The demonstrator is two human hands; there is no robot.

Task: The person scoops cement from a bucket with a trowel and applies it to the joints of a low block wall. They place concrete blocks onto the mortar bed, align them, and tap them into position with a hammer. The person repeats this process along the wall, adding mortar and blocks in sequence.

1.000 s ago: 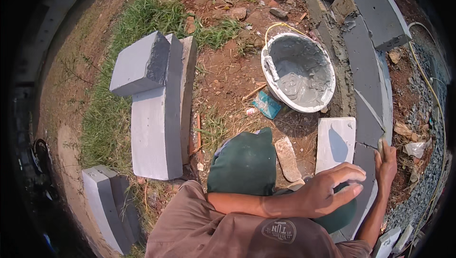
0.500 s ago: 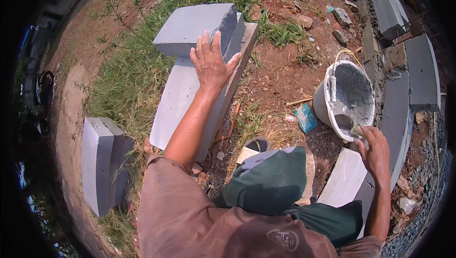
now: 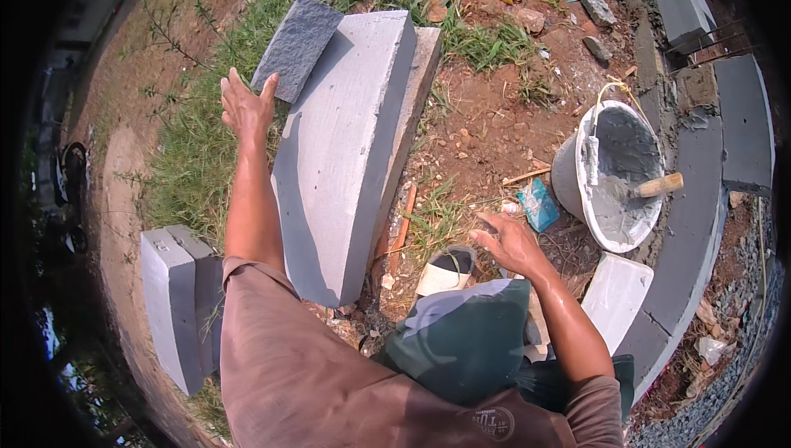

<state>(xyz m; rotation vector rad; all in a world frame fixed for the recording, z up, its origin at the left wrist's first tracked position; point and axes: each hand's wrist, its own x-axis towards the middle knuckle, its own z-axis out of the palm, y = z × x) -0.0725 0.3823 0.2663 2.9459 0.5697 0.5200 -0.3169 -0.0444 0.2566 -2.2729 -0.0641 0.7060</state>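
A short grey lightweight concrete block (image 3: 298, 46) leans at the far left end of a long pale block (image 3: 350, 143), its rough broken face turned up. Beside that short block is my left hand (image 3: 245, 108), fingers spread, the thumb at the block's lower corner; whether it bears any weight I cannot tell. Over the ground near my knee, my right hand (image 3: 512, 243) is empty, thumb and fingers apart. A trowel (image 3: 662, 185) rests in the mortar bucket (image 3: 567, 178) at right, wooden handle over the rim and blade hidden.
Two upright blocks (image 3: 169, 300) stand at left in the grass. A low course of grey blocks (image 3: 688, 201) curves along the right, with a white block (image 3: 618, 295) beside it. A blue wrapper (image 3: 538, 204), a sandal (image 3: 445, 273) and stones (image 3: 598, 9) lie on the soil.
My right hand has let go of the trowel and moved left. My left hand has shifted left, and the short block has gone from lying flat to tipped at the long block's left edge.
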